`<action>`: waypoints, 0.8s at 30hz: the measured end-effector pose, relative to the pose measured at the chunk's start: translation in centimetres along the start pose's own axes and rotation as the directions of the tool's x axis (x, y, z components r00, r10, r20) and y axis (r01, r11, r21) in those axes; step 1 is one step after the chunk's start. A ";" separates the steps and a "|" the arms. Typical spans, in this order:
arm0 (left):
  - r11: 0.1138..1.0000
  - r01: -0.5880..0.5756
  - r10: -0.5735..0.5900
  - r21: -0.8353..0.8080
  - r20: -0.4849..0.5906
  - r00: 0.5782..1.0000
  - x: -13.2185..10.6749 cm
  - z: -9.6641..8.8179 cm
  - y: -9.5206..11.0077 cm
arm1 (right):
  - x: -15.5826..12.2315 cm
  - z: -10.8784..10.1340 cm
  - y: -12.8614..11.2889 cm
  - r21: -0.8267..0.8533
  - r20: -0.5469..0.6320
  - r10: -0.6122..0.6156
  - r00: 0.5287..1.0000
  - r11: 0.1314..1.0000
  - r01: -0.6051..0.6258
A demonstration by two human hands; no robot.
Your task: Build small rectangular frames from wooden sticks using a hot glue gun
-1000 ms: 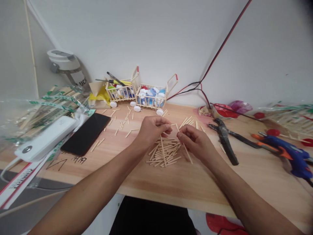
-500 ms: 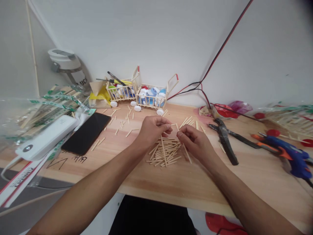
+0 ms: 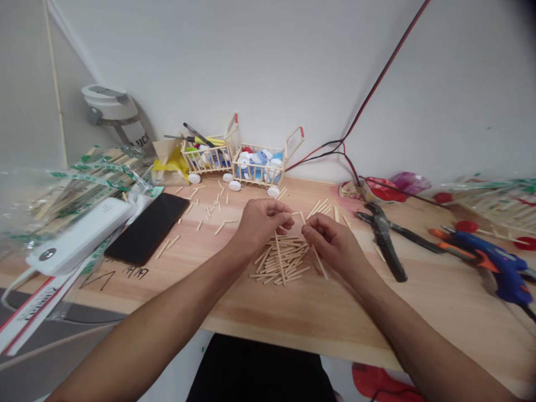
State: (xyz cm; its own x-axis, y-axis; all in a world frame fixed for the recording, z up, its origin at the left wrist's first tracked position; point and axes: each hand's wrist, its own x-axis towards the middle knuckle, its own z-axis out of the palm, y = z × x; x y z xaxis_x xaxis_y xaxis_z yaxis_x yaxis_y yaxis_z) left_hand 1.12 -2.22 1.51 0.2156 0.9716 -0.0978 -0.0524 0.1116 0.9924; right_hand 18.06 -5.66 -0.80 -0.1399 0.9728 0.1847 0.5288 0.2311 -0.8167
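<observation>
A pile of short wooden sticks (image 3: 281, 259) lies on the wooden table (image 3: 318, 312) in front of me. My left hand (image 3: 260, 222) hovers over the pile's far side, fingers pinched on a thin stick that slants down over the pile. Close beside it, my right hand (image 3: 333, 241) is pinched on another stick that slopes down toward the table. The fingertips of the two hands nearly meet above the pile.
Two small stick carts (image 3: 251, 159) filled with bottle caps stand at the wall. A black phone (image 3: 147, 228) and white power bank (image 3: 79, 237) lie left. Black pliers (image 3: 387, 240) and a blue glue gun (image 3: 494, 262) lie right. Loose sticks scatter behind the pile.
</observation>
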 end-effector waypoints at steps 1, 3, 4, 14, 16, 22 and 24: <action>1.000 -0.001 0.001 -0.002 0.000 1.000 0.0 0.0 0.0 | 0.0 0.0 0.0 0.004 0.001 0.000 1.000 1.000 0.000; 1.000 0.001 -0.001 -0.005 0.000 1.000 0.0 0.0 -0.1 | 0.0 0.0 0.1 0.009 0.005 0.001 1.000 1.000 -0.001; 1.000 0.003 -0.003 -0.006 -0.002 1.000 0.1 0.0 -0.1 | 0.0 0.0 0.1 0.009 0.004 0.002 1.000 1.000 -0.003; 1.000 -0.008 0.008 -0.002 0.010 1.000 0.1 0.0 -0.3 | -0.1 0.0 0.0 0.005 0.005 -0.001 1.000 1.000 0.001; 1.000 -0.014 0.014 -0.004 0.008 1.000 0.1 0.0 -0.3 | -0.1 0.0 0.0 0.006 -0.005 0.002 1.000 1.000 -0.002; 1.000 -0.011 0.011 0.010 0.004 1.000 0.2 0.0 -0.3 | 0.0 0.1 0.4 -0.008 0.000 -0.014 1.000 1.000 0.014; 1.000 -0.009 0.009 0.008 0.003 1.000 0.2 0.0 -0.3 | 0.0 0.1 0.6 -0.010 -0.001 -0.018 1.000 1.000 0.018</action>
State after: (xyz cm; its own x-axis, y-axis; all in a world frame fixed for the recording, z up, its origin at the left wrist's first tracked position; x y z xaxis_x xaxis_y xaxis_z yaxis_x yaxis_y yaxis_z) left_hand 1.16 -2.05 1.23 0.2183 0.9719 -0.0884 -0.0468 0.1010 0.9938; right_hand 18.28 -5.52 -1.39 -0.1485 0.9686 0.1994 0.5345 0.2483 -0.8079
